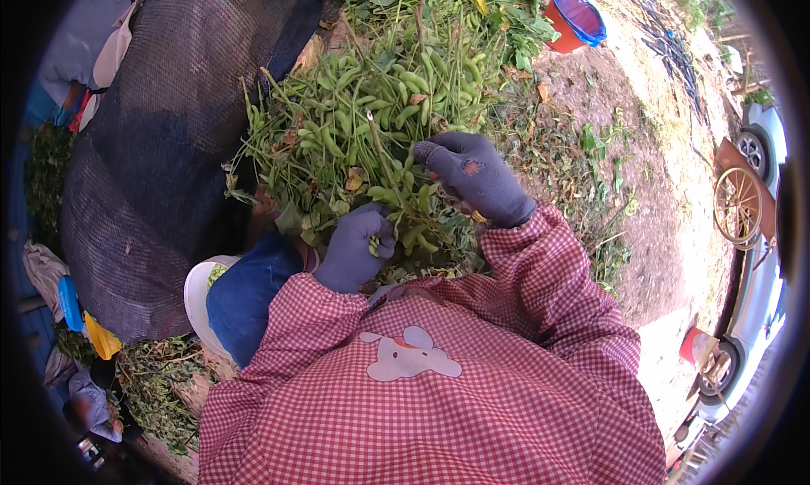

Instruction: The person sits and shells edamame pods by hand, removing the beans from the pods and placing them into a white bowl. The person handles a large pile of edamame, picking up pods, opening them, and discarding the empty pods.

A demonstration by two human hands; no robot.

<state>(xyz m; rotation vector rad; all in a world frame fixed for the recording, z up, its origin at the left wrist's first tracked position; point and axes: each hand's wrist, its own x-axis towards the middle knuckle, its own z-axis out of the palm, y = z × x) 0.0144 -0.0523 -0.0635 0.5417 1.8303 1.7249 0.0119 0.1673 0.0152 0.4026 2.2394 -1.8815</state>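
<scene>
A thick heap of green soybean plants [354, 105] with pods and stems lies in front of me. My left hand [357, 248], in a grey knit glove, is closed around some green pods [374, 246] at the near edge of the heap. Just to the right of it a cluster of pods [414, 197] hangs on a stalk. My right hand [471, 175], gloved alike with a worn hole on its back, is bent with thumb and fingers close together over the plants; whether anything is between them is hidden.
Dark mesh netting [158, 137] bulges at the left. Beside my left leg stands a white bucket [197, 289] with green contents. An orange bucket with a blue liner [563, 33] is at the top right. Another person [79, 36] is at the upper left. A spoked wheel [738, 205] and cars are far right.
</scene>
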